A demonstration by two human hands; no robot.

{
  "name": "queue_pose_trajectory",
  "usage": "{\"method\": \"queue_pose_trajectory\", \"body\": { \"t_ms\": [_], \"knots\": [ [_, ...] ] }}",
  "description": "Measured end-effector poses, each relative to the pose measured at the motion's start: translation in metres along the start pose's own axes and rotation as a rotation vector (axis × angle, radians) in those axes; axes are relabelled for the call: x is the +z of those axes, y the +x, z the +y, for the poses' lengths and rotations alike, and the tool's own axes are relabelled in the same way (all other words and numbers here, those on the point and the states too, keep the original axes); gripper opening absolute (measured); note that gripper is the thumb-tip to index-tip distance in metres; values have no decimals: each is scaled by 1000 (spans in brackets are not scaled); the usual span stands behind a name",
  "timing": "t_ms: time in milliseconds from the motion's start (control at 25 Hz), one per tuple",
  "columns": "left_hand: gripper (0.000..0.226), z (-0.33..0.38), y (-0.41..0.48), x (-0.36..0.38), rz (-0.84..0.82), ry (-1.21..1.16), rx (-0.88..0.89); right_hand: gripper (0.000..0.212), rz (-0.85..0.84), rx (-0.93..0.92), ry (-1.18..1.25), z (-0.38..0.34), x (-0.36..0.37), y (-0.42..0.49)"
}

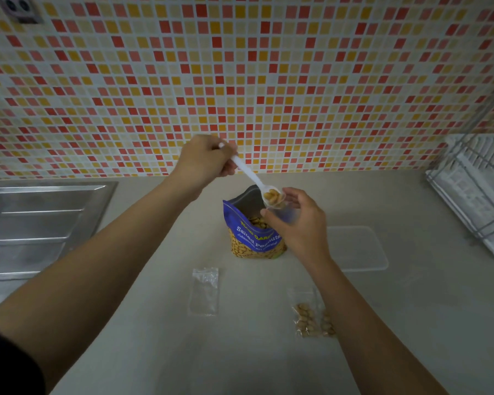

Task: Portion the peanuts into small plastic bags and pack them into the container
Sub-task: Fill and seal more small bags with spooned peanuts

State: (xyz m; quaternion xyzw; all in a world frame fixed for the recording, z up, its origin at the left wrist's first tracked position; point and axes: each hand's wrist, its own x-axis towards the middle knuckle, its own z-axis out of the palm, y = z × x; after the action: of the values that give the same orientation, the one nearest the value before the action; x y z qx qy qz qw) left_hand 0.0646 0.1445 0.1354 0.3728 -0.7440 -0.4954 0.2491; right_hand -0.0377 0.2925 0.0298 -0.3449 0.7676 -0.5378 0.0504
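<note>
Filling step: loaded spoon (pixel 253 178) is clamped in left grip (pixel 204 161), small bag (pixel 283 213) pinched by right grip (pixel 300 223); steady tip-in is needed.

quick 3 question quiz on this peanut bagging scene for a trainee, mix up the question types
1. True or false: the left hand holds the white spoon and the right hand holds a small clear bag.
2. Where are the filled small bags? A) on the counter, beside the right forearm B) inside the peanut pouch C) in the left hand
3. Fill in: the spoon's bowl carries ____.

Key: 1 true; 2 A; 3 peanuts.
</note>
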Motion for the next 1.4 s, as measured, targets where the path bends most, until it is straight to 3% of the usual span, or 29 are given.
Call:
{"method": "queue_pose_trajectory", "body": {
  "t_ms": [80,160,320,400,560,640,800,1040,1400],
  "knots": [
    [18,15,-17,6,-64,231,284,52,1,12,33,0,0,0],
    [16,24,-25,2,-30,327,447,49,3,36,71,1,-1,-1],
    [17,3,0,-14,122,83,204,50,15,111,170,11,-7,-5],
    [21,-22,6,1,66,290,166,49,-4,173,234,17,-9,-7],
    [29,-51,-1,51,-151,854,382,43,-32,262,345,29,-10,-5],
    [30,-51,-2,66,-189,913,362,40,-57,286,399,32,-11,-3],
    [27,-48,-4,82,-194,692,183,39,-83,290,469,33,-12,-2],
    [17,-51,-4,64,-58,113,-173,37,-104,293,471,37,-13,-1],
    [22,-64,-4,34,72,-254,-441,40,-130,285,452,34,-17,-2]
  ]
}}
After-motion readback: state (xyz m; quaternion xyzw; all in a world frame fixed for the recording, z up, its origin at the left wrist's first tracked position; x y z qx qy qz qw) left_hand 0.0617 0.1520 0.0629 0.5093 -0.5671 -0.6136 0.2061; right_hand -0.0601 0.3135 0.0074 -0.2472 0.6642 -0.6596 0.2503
